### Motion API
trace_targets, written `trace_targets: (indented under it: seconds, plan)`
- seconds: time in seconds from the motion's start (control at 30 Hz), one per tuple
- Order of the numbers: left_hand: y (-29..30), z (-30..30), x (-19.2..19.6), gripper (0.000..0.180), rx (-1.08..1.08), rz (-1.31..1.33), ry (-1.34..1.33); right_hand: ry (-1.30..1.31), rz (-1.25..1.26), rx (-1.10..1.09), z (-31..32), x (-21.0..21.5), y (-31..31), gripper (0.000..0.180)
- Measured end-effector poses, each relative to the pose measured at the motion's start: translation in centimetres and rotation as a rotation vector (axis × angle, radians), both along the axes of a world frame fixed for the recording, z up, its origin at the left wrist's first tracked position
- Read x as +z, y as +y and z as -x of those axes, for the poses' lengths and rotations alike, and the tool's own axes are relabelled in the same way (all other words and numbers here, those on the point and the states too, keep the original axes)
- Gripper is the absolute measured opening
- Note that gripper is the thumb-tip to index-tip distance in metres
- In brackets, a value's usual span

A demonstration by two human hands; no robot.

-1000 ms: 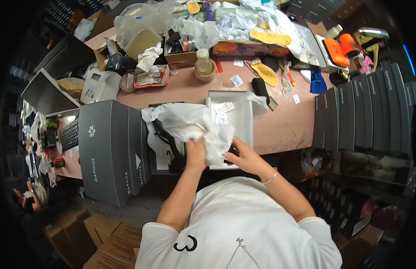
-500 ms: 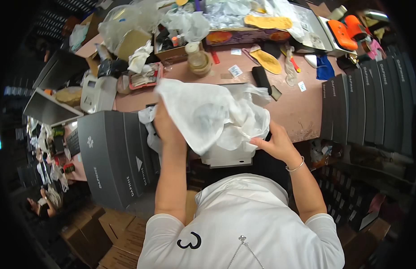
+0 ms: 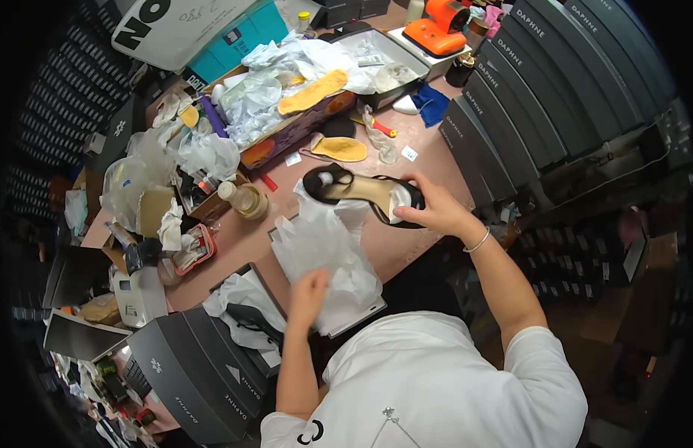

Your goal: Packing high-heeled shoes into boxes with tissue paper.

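My right hand (image 3: 436, 207) grips a black strappy sandal (image 3: 370, 190) by one end, above the table. Its beige insole faces up, and white wadding shows at both ends. My left hand (image 3: 307, 300) is closed, its fingers curled over the edge of crumpled white tissue paper (image 3: 324, 243). What is inside the fingers, if anything, is hidden. The tissue spreads over an open shoebox (image 3: 355, 322) at the table's near edge. Left of it, another open shoebox (image 3: 251, 272) contains white tissue and a black shoe (image 3: 255, 319).
Dark grey shoeboxes stand in a left row (image 3: 189, 373) and a tall right stack (image 3: 503, 119). At the back are a patterned box of plastic wrapping (image 3: 275, 142), yellow insoles (image 3: 339, 149), a jar (image 3: 249, 201) and an orange device (image 3: 436, 30). A white machine (image 3: 141, 295) sits at left.
The white tissue I held up now lies over the box. A black sandal is in my right hand. My left hand has come down nearer, and my view has turned right.
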State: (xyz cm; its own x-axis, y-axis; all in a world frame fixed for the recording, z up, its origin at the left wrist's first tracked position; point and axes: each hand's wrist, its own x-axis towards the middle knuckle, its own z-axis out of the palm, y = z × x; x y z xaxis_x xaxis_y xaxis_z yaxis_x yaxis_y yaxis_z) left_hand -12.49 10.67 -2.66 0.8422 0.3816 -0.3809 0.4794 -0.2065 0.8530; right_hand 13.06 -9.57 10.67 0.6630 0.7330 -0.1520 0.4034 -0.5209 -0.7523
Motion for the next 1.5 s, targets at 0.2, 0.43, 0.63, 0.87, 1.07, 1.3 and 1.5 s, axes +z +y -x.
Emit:
trace_targets:
  seconds: [0.2,0.43,0.63,0.87,1.07,1.3,1.5]
  plan:
    - [2.1,-0.2,6.7,0.067,-0.088,0.981,-0.043,0.134,0.195,0.815,5.6,3.0,6.9,0.057]
    - [-3.2,3.6,6.0,0.071,0.486,1.333,-0.188,-0.525,-0.186,0.73,12.5,-3.7,10.4,0.031]
    - [-6.5,5.0,7.9,0.065,0.87,1.366,-0.403,-0.632,-0.211,0.682,17.0,-4.1,10.3,0.025]
    - [-7.2,6.1,7.6,0.079,0.855,1.295,-0.461,-0.561,-0.164,0.711,18.8,-4.7,10.2,0.03]
    - [-7.4,6.5,7.1,0.08,0.848,1.318,-0.44,-0.42,-0.06,0.66,19.4,-5.4,9.9,0.032]
    - [-7.3,6.8,4.9,0.076,0.807,1.095,-0.465,0.1,-0.11,0.521,18.8,-3.3,7.9,0.038]
    - [-7.5,4.8,6.9,0.082,0.877,1.168,-0.397,-0.291,-0.26,0.594,17.5,-5.2,9.1,0.053]
